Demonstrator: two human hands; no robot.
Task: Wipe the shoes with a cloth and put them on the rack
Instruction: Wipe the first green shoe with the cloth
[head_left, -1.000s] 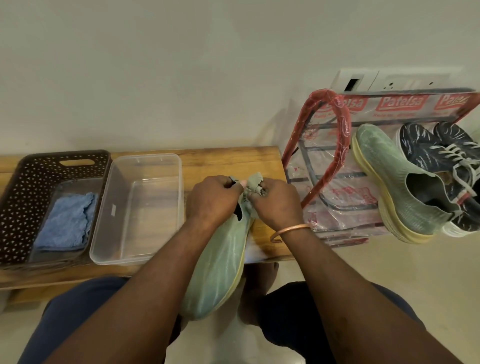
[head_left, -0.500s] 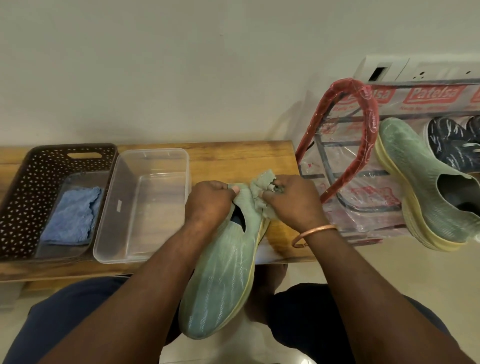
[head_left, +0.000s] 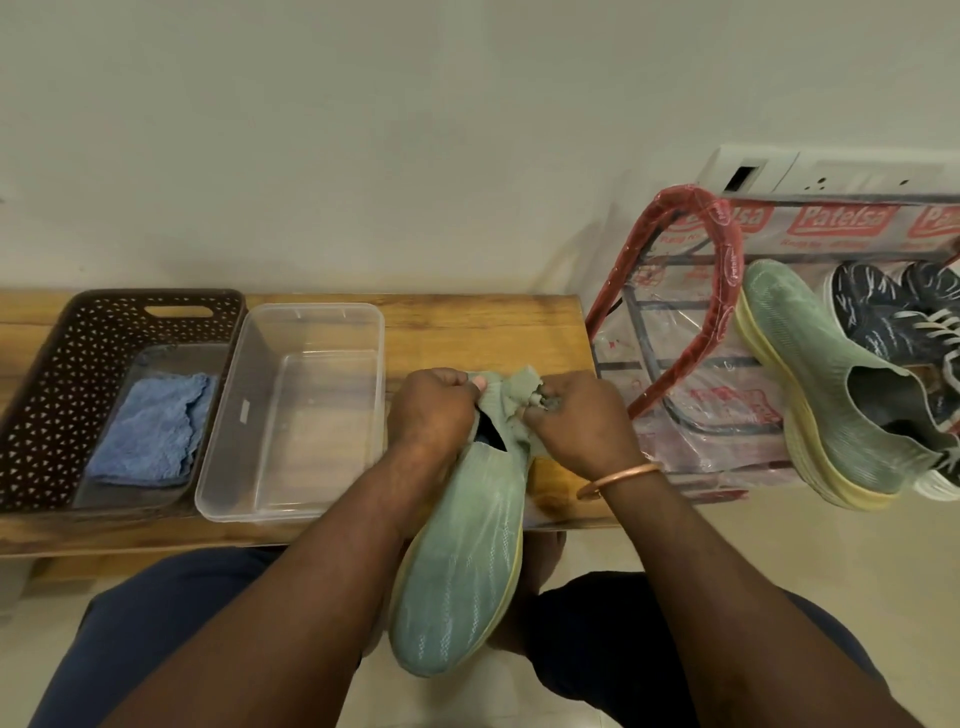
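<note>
Green knit shoe (head_left: 462, 561) is held left of the rack (head_left: 726, 270), toe toward us, heel away. We grip its collar with left hand (head_left: 434, 410) and right hand (head_left: 582, 421) (right nearer the rack).

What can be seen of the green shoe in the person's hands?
The green shoe is a pale-green knit slip-on with a cream-yellow sole edge and dark opening. It lies upper-side up, toe toward the person, heel over the wooden bench. The left hand and right hand both grip its heel end.
</note>
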